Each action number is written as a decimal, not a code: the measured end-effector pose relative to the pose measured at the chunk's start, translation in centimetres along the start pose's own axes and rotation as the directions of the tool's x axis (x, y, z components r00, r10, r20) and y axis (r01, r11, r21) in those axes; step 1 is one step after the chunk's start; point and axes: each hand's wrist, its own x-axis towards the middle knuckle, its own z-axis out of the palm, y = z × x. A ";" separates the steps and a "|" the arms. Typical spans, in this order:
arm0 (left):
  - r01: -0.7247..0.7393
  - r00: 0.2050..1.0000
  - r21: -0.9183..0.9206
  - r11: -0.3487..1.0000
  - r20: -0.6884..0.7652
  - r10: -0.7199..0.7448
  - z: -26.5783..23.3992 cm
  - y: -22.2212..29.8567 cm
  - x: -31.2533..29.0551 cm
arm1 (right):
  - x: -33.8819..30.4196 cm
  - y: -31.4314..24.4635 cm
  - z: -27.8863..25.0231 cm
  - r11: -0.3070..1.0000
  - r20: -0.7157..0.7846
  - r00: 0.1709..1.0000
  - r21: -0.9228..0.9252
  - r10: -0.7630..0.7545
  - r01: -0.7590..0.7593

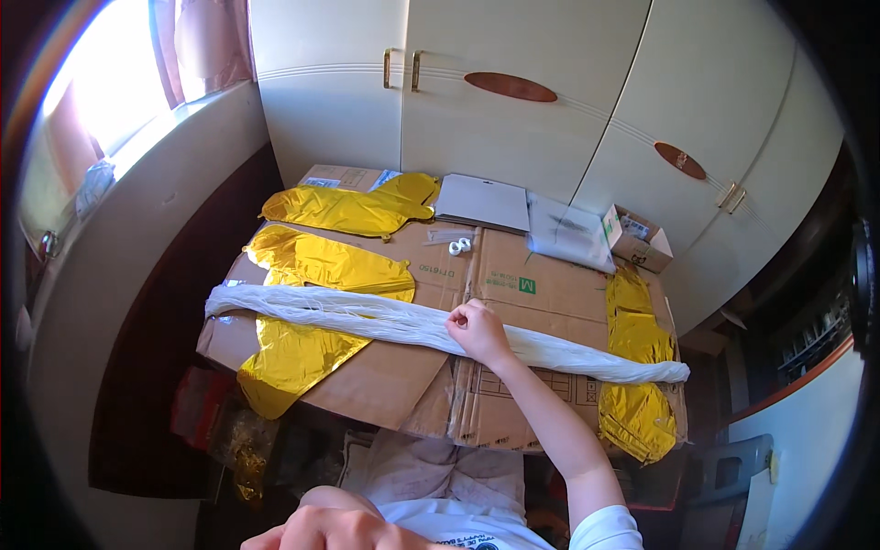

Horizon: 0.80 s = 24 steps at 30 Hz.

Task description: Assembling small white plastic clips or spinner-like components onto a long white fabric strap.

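Note:
A long skein of white string (385, 316) lies stretched from left to right across the cardboard. Near its middle is my right hand (478, 335), thumb and index finger pinched together at the strands; single threads are too fine to make out. My left hand (344, 530) is raised close to the camera at the lower edge, fingers curled, and whatever they hold is hidden. Under the skein's left half lies a crumpled gold foil balloon (321, 266), spreading out on both sides. Another gold foil balloon (637, 321) passes beneath the right end.
Flattened cardboard (431, 261) covers the table. Farther back are a gold foil balloon (353, 211), white tape rolls (460, 247), a pale flat board (483, 203), clear plastic sleeves (570, 234) and a small open box (637, 240). Cream cabinets (522, 46) stand behind; a window (119, 78) is at left.

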 end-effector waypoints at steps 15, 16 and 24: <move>0.587 0.789 0.635 -0.502 -0.587 0.181 -13.1 1.3 -4.5 | -1.2 -2.5 -5.6 0.853 0.148 0.988 0.508 0.050 -0.119; 0.513 0.837 0.640 -0.572 -0.520 0.169 -15.7 1.2 -5.1 | -1.3 -2.6 -5.9 0.854 0.166 0.985 0.506 0.037 -0.117; 0.592 0.696 0.585 -0.554 -0.718 -0.014 -16.1 0.6 -3.9 | -3.3 -3.7 -8.9 0.825 0.336 0.942 0.528 0.015 -0.202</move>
